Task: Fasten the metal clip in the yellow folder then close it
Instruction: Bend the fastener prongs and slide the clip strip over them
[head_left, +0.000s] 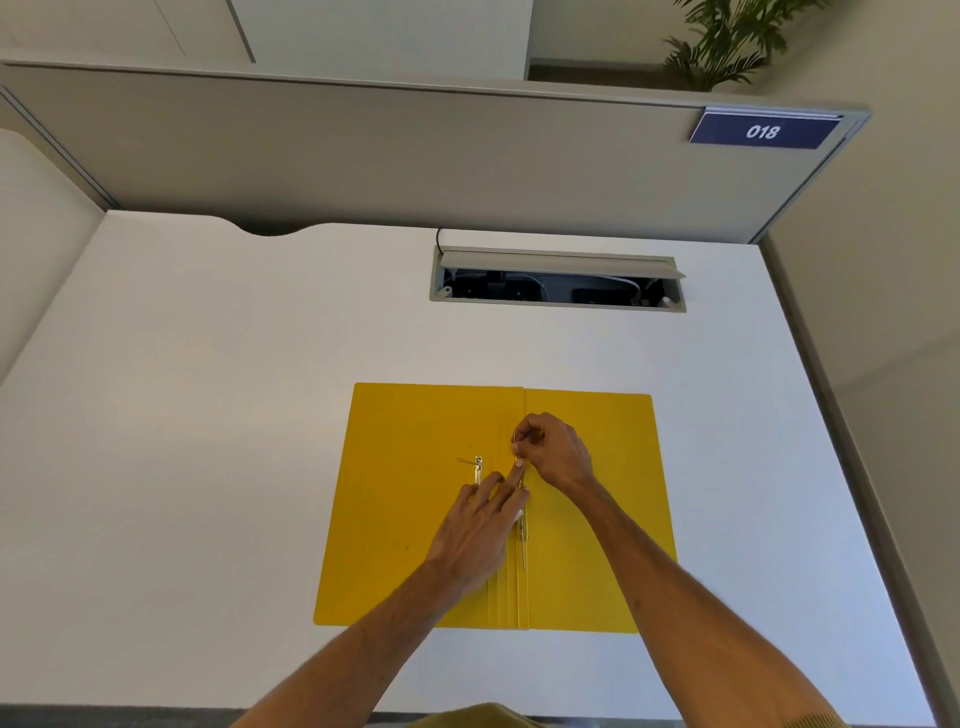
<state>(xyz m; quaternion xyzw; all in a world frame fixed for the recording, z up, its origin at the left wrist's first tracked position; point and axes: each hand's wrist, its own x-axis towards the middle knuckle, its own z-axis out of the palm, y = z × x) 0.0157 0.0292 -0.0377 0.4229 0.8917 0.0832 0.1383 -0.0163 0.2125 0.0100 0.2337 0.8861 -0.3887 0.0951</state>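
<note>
**Fastening the clip along the fold of an open yellow folder**

We look down at a white desk (208, 415) where a yellow folder (405, 519) lies open and flat, nearer the front edge than the back, a little right of the middle. A recessed cable tray (558, 283) sits in the desk toward the back edge, well apart from the folder.

Down the folder's central fold runs a thin metal clip (521, 540), a fastener strip. A separate brass bar (478, 470) lies just left of the fold on the left flap.

To do this step well, we judge that the strip should be pressed flat against the fold while its prong is bent over, so that nothing lifts and the cover can close cleanly.

Our left hand (475, 525) lies with fingers spread and nearly straight; its fingertips (516, 473) press down on the strip, pinning it without gripping it. Our right hand (556, 452) is curled, thumb and forefinger pinched together on the far end of the clip at the fold. The two hands are close together, almost touching. The folder is not yet closed.
</note>
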